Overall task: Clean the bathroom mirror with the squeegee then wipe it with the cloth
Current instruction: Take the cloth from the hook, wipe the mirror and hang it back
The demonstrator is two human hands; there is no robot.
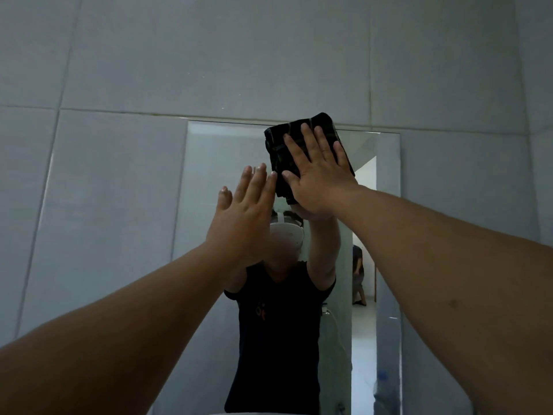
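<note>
Mirror: rectangular frameless glass mirror (209, 181), mounted flat on the pale tiled wall, upright, taller than wide.
Cloth: dark folded fabric cloth (279, 151) with faint stripes, pressed flat against the mirror at its top edge, right of centre; upper corner overlaps the tile above.
Squeegee: cannot be seen.

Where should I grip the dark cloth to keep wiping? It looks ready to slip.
Grip the cloth by its lower left part, which hangs free below the right hand. Come from the left with the open left hand: the right palm only presses the folded cloth flat against the mirror, fingers spread.
</note>
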